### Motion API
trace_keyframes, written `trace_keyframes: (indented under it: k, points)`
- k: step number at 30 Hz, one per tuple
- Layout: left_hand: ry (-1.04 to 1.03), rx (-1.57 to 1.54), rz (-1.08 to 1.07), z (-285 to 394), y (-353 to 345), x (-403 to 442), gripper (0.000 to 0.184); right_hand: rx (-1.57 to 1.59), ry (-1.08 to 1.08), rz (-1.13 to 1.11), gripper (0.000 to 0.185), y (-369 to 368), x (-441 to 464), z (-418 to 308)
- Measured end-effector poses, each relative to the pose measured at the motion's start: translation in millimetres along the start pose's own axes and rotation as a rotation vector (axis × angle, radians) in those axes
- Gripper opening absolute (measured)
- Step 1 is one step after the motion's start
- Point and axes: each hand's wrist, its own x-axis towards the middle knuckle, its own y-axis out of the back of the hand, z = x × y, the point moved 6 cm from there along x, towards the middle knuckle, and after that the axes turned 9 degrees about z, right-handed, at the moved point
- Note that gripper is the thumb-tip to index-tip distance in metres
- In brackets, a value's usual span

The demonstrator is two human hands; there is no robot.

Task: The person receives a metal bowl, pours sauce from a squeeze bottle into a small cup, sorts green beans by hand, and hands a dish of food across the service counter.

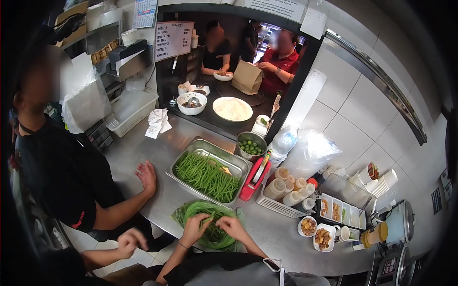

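Both my hands are over a green plastic bag (183,209) of green beans at the counter's front edge. My left hand (194,228), with a dark band at the wrist, has its fingers pinched together at a bit of green bean. Close beside it on the right, my right hand (230,226) has its fingertips pressed together; what they hold, if anything, is too small to tell. Just beyond the bag, a steel tray (177,177) holds many long green beans (210,177) and a small orange-brown piece.
A co-worker's arm (119,212) rests on the steel counter (143,200) at left; another person's hand (131,242) is nearer. Around the tray are a bowl of green limes (251,145), a red tape dispenser (253,183) and a basket of bottles (279,209). Food cups stand at right.
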Motion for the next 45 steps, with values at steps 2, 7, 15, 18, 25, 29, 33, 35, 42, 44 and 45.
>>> trace_keyframes:
  k: [2, 7, 15, 18, 25, 29, 33, 35, 42, 44, 45]
  points:
    - [-0.024, 0.059, 0.020, 6, 7, 2, 0.017, -0.420, 0.168, -0.274, 0.017, -11, -6, 8]
    - [0.115, -0.223, -0.021, -1, -1, -2, 0.014, 0.198, -0.189, -0.216, 0.021, -21, -16, -32]
    - [0.204, -0.407, 0.145, -5, 17, 2, 0.016, 0.145, -0.296, -0.284, 0.016, -15, -17, -10]
    - [0.090, -0.388, 0.144, -10, 17, 0, 0.021, 0.103, 0.031, -0.189, 0.013, -9, -9, -11]
    - [0.041, 0.139, 0.305, 2, 42, -6, 0.027, -0.448, 0.143, -0.253, 0.013, -14, -11, -33]
    - [-0.152, 0.438, 0.218, 11, 32, -5, 0.038, -0.686, 0.278, -0.244, 0.012, -15, -11, -48]
    - [-0.226, 0.483, -0.084, 3, -4, -13, 0.020, -0.777, 0.449, -0.136, 0.012, -17, -8, -87]
    - [-0.210, 0.486, -0.101, 5, -2, -15, 0.020, -0.761, 0.396, -0.121, 0.011, -12, -9, -106]
    - [-0.237, 0.298, -0.084, 9, 4, -15, 0.017, -0.504, 0.274, -0.097, 0.013, 5, 0, -90]
    - [-0.251, 0.190, -0.111, 17, 3, -12, 0.018, -0.316, 0.179, -0.003, 0.013, 15, 2, -84]
    - [-0.229, 0.082, -0.115, 21, 1, -11, 0.019, -0.134, 0.145, -0.009, 0.012, 11, 1, -88]
